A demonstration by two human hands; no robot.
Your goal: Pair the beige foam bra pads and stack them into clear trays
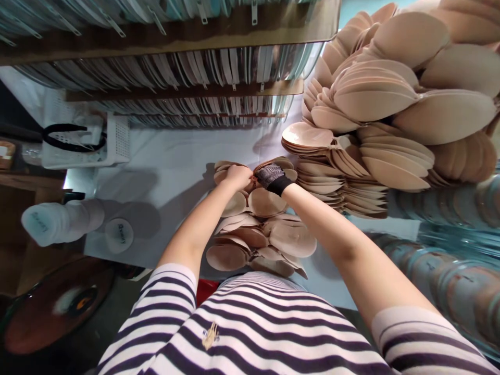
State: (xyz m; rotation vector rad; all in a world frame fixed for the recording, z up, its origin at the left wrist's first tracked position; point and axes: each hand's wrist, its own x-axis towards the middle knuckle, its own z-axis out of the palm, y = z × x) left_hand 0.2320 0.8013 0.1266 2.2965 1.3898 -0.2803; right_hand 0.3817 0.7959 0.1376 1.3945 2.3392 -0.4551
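two hands [237,176], one glove [270,175], countless foam cups [265,202]

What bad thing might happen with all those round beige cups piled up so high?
The tall heap of cups on the right leans over the table, so a bump might send it sliding. The small stack under the left hand and gloved right hand looks loose and could topple toward the striped shirt.

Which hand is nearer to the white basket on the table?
Left. The bare left hand is on the pads toward the white basket; the gloved right hand is beyond it, farther from the basket.
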